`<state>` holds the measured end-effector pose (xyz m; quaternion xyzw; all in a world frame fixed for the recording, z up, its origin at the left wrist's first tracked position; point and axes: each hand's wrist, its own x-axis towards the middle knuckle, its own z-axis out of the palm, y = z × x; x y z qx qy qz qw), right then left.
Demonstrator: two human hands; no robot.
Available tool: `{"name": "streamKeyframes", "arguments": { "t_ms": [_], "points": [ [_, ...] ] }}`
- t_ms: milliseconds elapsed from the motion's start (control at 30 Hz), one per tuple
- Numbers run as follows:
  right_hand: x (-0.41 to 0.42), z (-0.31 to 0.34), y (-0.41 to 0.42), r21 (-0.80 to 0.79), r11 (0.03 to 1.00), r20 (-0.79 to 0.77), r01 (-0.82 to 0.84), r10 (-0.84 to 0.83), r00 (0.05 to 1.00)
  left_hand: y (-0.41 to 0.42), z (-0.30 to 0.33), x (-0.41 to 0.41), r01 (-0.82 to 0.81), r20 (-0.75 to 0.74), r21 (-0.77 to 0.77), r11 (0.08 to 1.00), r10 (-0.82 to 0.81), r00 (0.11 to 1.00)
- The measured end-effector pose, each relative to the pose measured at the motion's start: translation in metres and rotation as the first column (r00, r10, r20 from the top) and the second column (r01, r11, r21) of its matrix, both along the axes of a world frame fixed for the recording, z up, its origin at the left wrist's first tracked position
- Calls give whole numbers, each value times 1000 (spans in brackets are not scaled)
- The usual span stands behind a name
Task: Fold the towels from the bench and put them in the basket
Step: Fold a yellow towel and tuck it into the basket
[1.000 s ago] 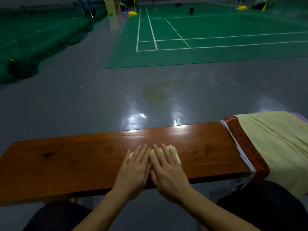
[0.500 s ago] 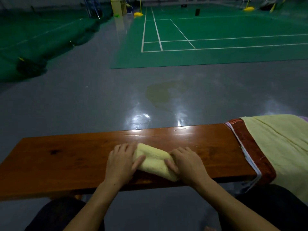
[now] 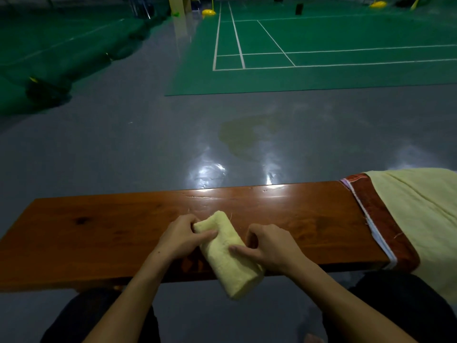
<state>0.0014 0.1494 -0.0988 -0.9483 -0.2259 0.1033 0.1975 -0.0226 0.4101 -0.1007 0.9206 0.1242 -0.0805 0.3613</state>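
A small folded pale-yellow towel [image 3: 228, 258] is lifted off the wooden bench [image 3: 99, 231], tilted so its near end hangs past the front edge. My left hand [image 3: 180, 237] grips its far end, thumb over the top. My right hand [image 3: 269, 248] pinches its right side, thumb on the upper face and fingers curled beneath. At the bench's right end lies a pile of towels: a large pale-yellow towel [image 3: 418, 209] over a dark red towel [image 3: 378, 219] with a white stripe. No basket is in view.
Behind the bench stretches a shiny grey floor [image 3: 123, 134], then a green badminton court [image 3: 309, 50] with white lines. My dark-clothed knees [image 3: 99, 315] sit below the bench's front edge. Dark green matting [image 3: 49, 58] lies at far left.
Both hands pressed flat on the folded towel a second ago. They then took hold of its two ends, and now the towel is lifted and turned, its near end swung toward me.
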Motion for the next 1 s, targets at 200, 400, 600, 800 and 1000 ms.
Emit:
{"name": "streamKeyframes", "arguments": {
  "t_ms": [200,400,600,800,1000],
  "points": [
    [3,-1,19,312,950,-89,-13,42,995,-8,21,-1,41,229,-440,897,68,971],
    [11,-4,39,565,823,-299,60,137,944,-2,38,3,-27,281,-613,790,250,926],
    [3,4,53,671,740,-176,52,91,980,17,56,-9,-102,313,-651,752,388,867],
    [-13,39,88,657,747,38,-97,95,995,54,84,-47,-166,336,-760,629,598,727],
    [-51,80,156,636,710,162,-304,263,951,111,105,-130,-208,397,-800,563,757,519]
  ]
}}
